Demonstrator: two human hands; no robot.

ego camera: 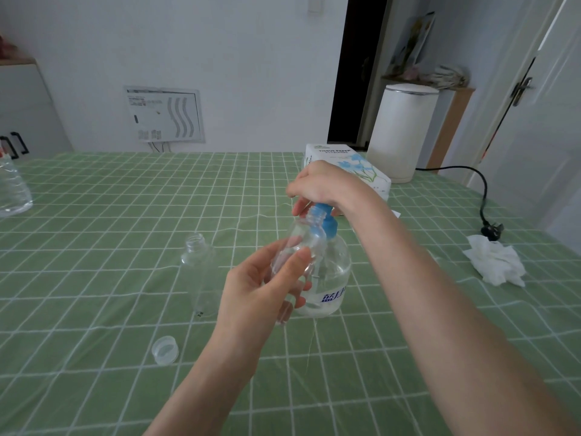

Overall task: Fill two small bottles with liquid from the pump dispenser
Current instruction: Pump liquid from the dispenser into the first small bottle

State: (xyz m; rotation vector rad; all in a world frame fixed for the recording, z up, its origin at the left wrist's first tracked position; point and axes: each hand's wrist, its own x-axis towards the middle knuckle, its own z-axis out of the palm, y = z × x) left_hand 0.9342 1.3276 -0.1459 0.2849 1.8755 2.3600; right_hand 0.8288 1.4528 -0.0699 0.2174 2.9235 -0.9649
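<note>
- Our left hand [261,287] holds the first small bottle [301,243] just before the pump dispenser [330,275] on the table [125,215].
- The second small bottle [199,272] stands left of them, with a cap [165,350] nearer us.
- A tissue box [349,162] lies behind the dispenser, a crumpled tissue [495,262] well to the right.

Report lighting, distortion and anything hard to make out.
Head view: soft even light, no hard shadows; wide-angle lens bows the green checked tablecloth; the small clear plastic bottle in the left hand merges with the clear blue-pumped dispenser behind it.
</note>
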